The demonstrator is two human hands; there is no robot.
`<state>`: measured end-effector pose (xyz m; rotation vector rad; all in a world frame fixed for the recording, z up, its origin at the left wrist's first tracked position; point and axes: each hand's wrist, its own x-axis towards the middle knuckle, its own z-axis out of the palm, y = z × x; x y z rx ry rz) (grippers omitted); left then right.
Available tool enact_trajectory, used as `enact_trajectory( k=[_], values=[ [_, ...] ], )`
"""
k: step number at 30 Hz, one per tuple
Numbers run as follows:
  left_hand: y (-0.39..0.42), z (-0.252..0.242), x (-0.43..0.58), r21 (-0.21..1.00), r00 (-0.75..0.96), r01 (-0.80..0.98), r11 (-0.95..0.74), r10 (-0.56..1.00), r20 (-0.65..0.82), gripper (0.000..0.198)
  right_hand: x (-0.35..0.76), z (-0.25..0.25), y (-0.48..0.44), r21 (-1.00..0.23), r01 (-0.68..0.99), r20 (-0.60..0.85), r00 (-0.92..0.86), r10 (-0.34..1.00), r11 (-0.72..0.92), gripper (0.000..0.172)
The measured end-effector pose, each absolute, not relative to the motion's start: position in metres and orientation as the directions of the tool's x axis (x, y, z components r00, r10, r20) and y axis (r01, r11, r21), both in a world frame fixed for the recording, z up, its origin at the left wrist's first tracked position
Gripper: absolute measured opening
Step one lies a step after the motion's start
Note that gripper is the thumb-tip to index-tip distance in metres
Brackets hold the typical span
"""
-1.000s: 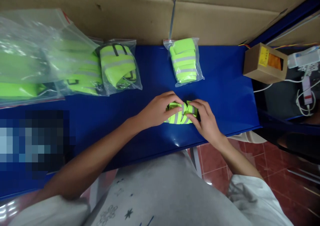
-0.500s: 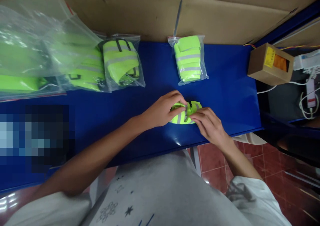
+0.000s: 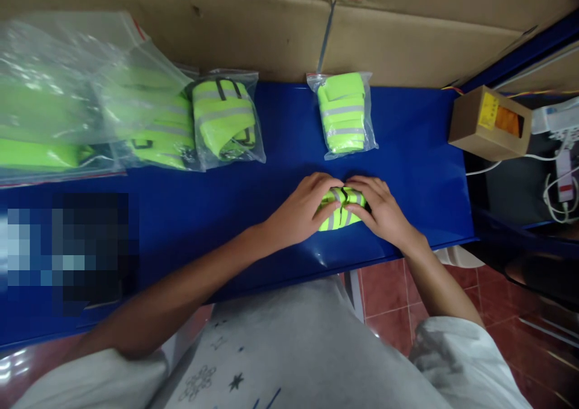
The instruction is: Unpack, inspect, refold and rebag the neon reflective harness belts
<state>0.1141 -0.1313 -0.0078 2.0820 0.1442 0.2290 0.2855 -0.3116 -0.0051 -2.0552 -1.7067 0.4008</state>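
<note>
A bright yellow-green reflective band (image 3: pixel 337 219) with grey stripes lies bunched into a small bundle on the blue table. My left hand (image 3: pixel 310 207) is closed around the bundle's left side, thumb at the front and fingers over the back. From the right, my right hand (image 3: pixel 377 207) grips the other side the same way. A dark gap runs down the bundle's middle between the two thumbs. The undersides of the fingers and the back of the bundle are hidden.
Behind my hands lies a clear zip bag (image 3: pixel 344 113) with a folded yellow-green band. More filled bags (image 3: pixel 228 116) stand at the left, beside a large clear bag (image 3: pixel 54 95). A cardboard box (image 3: pixel 474 125) sits at the right edge, near cables and a power strip (image 3: pixel 564 168).
My right hand has moved from pinching the bundle's front edge to wrapping around its right side. Both hands have come closer together, and the bundle looks more compact. The view has shifted slightly.
</note>
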Motion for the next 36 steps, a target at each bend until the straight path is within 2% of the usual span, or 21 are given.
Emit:
enact_trajectory(
  k=[4,9,14,20,25,29,32,36],
  values=[
    [-0.135,-0.004,0.110,0.899,0.988,-0.022,-0.436,0.131,0.088,0.037,0.280,-0.010,-0.314,-0.575,0.815,0.083,0.152,0.985,-0.077,0.040],
    [-0.127,-0.002,0.107,0.915,0.998,-0.049,-0.400,0.020,0.062,0.038,0.271,-0.014,-0.316,-0.534,0.844,0.059,0.098,0.993,-0.052,0.037],
    [-0.134,-0.010,0.093,0.936,0.980,-0.048,-0.349,0.165,0.112,0.025,0.260,-0.013,-0.309,-0.468,0.882,0.040,0.078,0.996,-0.051,0.042],
    [-0.145,-0.011,0.081,0.939,0.953,-0.024,-0.343,0.277,0.126,0.022,0.246,-0.010,-0.299,-0.457,0.887,0.011,0.079,0.997,-0.065,0.070],
    [-0.140,-0.012,0.080,0.934,0.961,-0.049,-0.353,0.237,0.140,0.030,0.235,-0.010,-0.296,-0.431,0.897,0.031,0.121,0.992,-0.096,0.057],
    [-0.136,-0.012,0.083,0.862,0.971,-0.059,-0.504,0.173,0.167,0.031,0.224,-0.015,-0.293,-0.435,0.897,0.086,0.129,0.988,-0.079,0.051],
    [-0.135,-0.009,0.087,0.791,0.969,-0.068,-0.608,0.148,0.197,0.034,0.215,-0.019,-0.287,-0.377,0.920,0.147,0.171,0.974,-0.104,0.042],
    [-0.135,-0.008,0.090,0.838,0.946,-0.127,-0.531,0.188,0.263,0.041,0.210,-0.019,-0.278,-0.326,0.939,0.131,0.162,0.978,-0.112,0.040]
  ],
)
